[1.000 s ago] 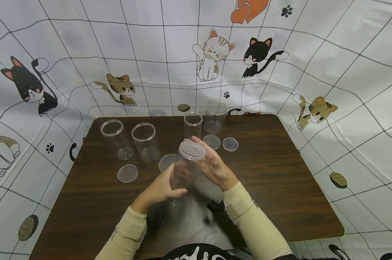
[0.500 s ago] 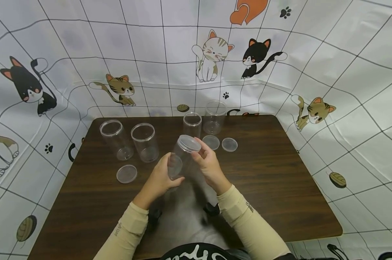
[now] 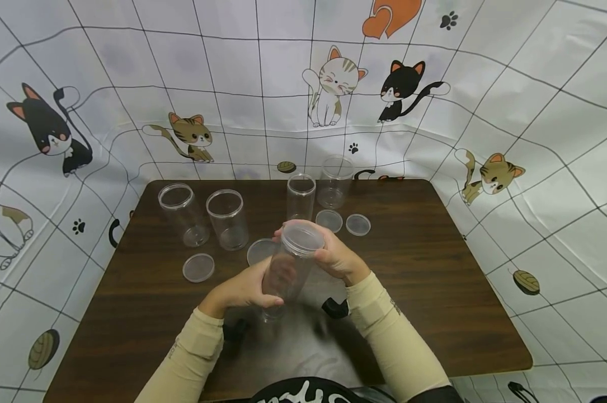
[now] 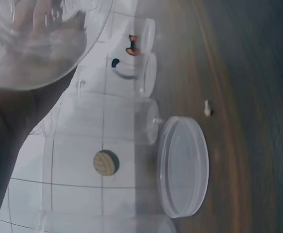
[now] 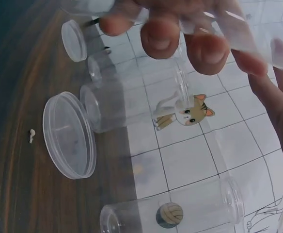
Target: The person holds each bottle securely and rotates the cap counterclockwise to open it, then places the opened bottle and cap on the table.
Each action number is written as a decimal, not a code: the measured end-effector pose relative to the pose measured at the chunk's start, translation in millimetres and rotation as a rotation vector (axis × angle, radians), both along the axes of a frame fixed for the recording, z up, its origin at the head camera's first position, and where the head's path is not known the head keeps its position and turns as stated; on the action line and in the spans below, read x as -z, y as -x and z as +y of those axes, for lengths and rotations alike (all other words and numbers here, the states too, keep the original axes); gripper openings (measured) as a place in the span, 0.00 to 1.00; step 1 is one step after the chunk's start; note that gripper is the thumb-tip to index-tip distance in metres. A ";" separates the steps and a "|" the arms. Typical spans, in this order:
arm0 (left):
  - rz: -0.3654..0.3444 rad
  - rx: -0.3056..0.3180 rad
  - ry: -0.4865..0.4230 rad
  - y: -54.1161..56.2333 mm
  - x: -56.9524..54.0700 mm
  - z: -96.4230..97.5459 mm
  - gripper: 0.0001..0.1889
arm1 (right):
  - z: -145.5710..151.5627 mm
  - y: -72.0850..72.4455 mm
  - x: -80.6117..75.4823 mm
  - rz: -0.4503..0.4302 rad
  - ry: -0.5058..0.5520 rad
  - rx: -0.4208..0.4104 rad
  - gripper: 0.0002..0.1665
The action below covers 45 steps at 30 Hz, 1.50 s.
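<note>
In the head view, my left hand (image 3: 248, 286) grips the body of a clear plastic jar (image 3: 288, 274), held tilted above the table. A translucent lid (image 3: 303, 238) sits on the jar's upper end. My right hand (image 3: 340, 254) holds this lid by its rim, thumb on the near side and fingers round the far side. Seen from the right wrist, several curled fingers (image 5: 207, 51) lie against clear plastic. The left wrist view shows part of the held jar (image 4: 35, 63), with fingers blurred behind it.
Two clear jars (image 3: 182, 215) (image 3: 229, 221) stand at the back left of the brown table (image 3: 434, 291). Two more (image 3: 300, 198) (image 3: 334, 182) stand behind my hands. Loose lids (image 3: 198, 267) (image 3: 259, 252) (image 3: 328, 220) (image 3: 358, 224) lie in front of them. A cat-print sheet surrounds the table.
Since half a second ago, the jar has shifted slightly down and turned more upright. My right hand has gone from a pinch at the lid's side to a wider hold round it.
</note>
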<state>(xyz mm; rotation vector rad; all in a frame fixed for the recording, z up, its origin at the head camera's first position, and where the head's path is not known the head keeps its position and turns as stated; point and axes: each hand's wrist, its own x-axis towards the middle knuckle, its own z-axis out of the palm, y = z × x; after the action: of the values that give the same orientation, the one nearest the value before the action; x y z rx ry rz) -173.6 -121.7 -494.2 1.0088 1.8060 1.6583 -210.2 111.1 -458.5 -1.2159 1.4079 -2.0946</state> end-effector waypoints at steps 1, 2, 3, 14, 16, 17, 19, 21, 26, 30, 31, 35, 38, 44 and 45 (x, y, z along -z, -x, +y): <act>-0.029 0.020 -0.018 -0.4 0.1 -0.2 0.45 | 0.2 1.3 0.0 0.006 0.001 -0.025 0.51; -0.047 0.029 -0.033 -0.6 0.5 0.2 0.46 | 0.2 2.3 0.7 0.001 0.007 -0.043 0.52; -0.062 0.031 -0.044 -0.8 0.8 0.4 0.46 | 0.0 3.3 1.9 -0.012 0.016 -0.060 0.53; 0.022 -0.265 -0.054 1.7 10.5 -3.1 0.41 | -3.8 -9.7 19.4 -0.286 0.115 0.333 0.65; 0.066 -0.358 -0.016 2.2 12.3 -2.9 0.41 | -8.2 -15.3 19.0 -0.281 0.053 0.455 0.65; 0.099 -0.398 0.012 2.6 13.3 -2.5 0.41 | -10.5 -17.9 18.4 -0.267 0.027 0.493 0.65; 0.177 -0.464 0.085 2.7 13.6 -1.1 0.42 | -14.3 -21.9 17.3 -0.237 -0.010 0.538 0.65; 0.265 -0.505 0.157 2.9 13.7 0.8 0.43 | -17.1 -25.0 15.9 -0.216 -0.036 0.560 0.65; 0.410 -0.504 0.258 1.7 11.7 3.2 0.46 | -18.9 -27.6 11.6 -0.182 -0.067 0.541 0.65; 0.274 -0.362 0.150 -1.0 6.2 1.1 0.44 | -14.2 -25.0 4.1 -0.138 -0.060 0.438 0.64; 0.231 -0.313 0.116 -2.1 4.3 0.2 0.43 | -12.3 -24.0 1.6 -0.123 -0.057 0.396 0.63; 0.058 -0.111 0.000 -5.6 -0.9 -2.6 0.43 | -5.1 -17.2 -7.5 -0.064 -0.040 0.155 0.57; -0.037 -0.002 -0.062 -6.7 -2.4 -2.7 0.44 | -3.0 -11.5 -11.5 -0.032 -0.034 -0.011 0.51; -0.089 0.033 -0.137 -7.4 -1.9 -2.2 0.47 | -4.2 -6.1 -9.6 -0.074 0.006 -0.140 0.54; -0.089 0.026 -0.150 -7.3 -1.3 -2.6 0.47 | -4.4 -6.0 -8.3 -0.097 0.016 -0.142 0.58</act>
<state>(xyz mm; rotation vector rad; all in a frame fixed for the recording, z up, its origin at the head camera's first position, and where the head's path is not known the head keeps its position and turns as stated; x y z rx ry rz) -166.2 -124.4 -492.9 0.9993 1.6245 1.8155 -204.1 106.7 -450.2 -1.1682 1.2280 -2.0427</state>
